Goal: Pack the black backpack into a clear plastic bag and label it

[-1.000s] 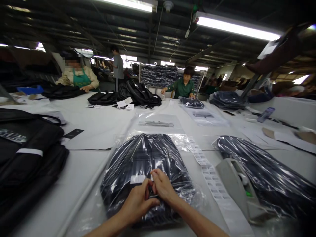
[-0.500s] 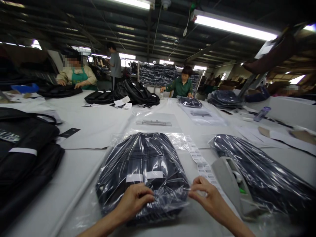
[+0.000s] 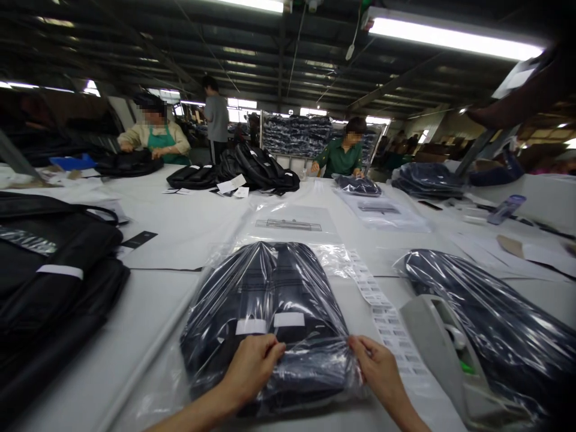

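Note:
A dark backpack (image 3: 256, 288) lies in front of me inside a clear plastic bag (image 3: 310, 354), with white bands round its two straps. My left hand (image 3: 254, 363) is closed in a pinch on the plastic over the lower middle of the backpack. At the backpack's lower right side my right hand (image 3: 375, 363) pinches the edge of the same bag, its fingers pressed together. Between the two hands the plastic is drawn into folds.
Right of me are a strip of printed labels (image 3: 389, 318), a grey tape dispenser (image 3: 445, 342) and another bagged backpack (image 3: 486, 300). Unbagged black backpacks (image 3: 58, 258) lie on the left. Flat plastic bags (image 3: 288, 216) lie ahead. Co-workers (image 3: 344, 153) are across the table.
My right hand has closed on the bag's edge, its fingers having been more spread before. The plastic between my hands looks more taut. The whole view has shifted slightly.

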`<state>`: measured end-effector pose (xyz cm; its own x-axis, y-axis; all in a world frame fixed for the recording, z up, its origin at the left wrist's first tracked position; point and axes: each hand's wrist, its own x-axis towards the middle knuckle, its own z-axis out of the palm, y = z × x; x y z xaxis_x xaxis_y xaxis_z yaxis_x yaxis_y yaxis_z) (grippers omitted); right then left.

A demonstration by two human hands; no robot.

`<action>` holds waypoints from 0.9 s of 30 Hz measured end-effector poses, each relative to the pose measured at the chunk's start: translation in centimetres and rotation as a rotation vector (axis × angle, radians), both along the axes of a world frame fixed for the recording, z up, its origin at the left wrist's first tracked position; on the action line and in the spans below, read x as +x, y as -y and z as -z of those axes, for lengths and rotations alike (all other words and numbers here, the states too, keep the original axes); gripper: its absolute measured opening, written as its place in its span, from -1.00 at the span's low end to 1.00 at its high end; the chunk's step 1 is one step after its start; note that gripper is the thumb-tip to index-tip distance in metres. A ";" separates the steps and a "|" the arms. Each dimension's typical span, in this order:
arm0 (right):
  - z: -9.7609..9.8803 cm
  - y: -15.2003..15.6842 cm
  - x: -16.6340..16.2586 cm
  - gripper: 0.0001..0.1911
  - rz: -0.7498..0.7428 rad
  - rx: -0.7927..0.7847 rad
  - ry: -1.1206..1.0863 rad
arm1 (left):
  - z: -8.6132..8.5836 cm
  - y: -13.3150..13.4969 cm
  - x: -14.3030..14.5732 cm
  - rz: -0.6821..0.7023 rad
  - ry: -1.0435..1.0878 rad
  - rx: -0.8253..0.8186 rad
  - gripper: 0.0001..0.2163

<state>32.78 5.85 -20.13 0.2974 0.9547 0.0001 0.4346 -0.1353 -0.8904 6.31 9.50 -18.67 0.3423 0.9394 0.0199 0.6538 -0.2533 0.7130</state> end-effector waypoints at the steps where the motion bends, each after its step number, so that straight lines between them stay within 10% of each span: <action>1: 0.5 -0.3 -0.1 -0.52 0.018 0.009 0.056 | 0.1 -0.1 0.2 -0.015 -0.036 0.000 -0.69; 9: 1.5 -1.2 4.0 -0.57 0.113 -0.190 -0.244 | 0.1 -0.5 1.0 -0.074 -0.177 0.018 -0.74; 12: -1.4 0.1 4.6 -0.58 0.235 0.048 0.032 | 0.0 -0.4 1.1 -0.079 -0.178 0.021 -0.74; 15: -4.4 1.5 1.2 -0.71 -0.182 0.428 0.391 | 0.0 -0.3 1.1 -0.083 -0.183 0.036 -0.74; 19: -5.5 1.3 -5.1 -0.69 -0.881 0.413 0.561 | 0.1 -0.2 1.1 -0.079 -0.173 0.044 -0.72; 24: -4.0 0.5 -7.0 -0.56 -0.854 0.234 0.624 | -0.7 0.5 0.5 -0.080 0.059 0.161 -0.84; 27: -3.5 0.7 -6.5 -0.49 -0.849 0.217 0.630 | -1.7 1.6 -0.6 0.204 0.108 0.232 -0.79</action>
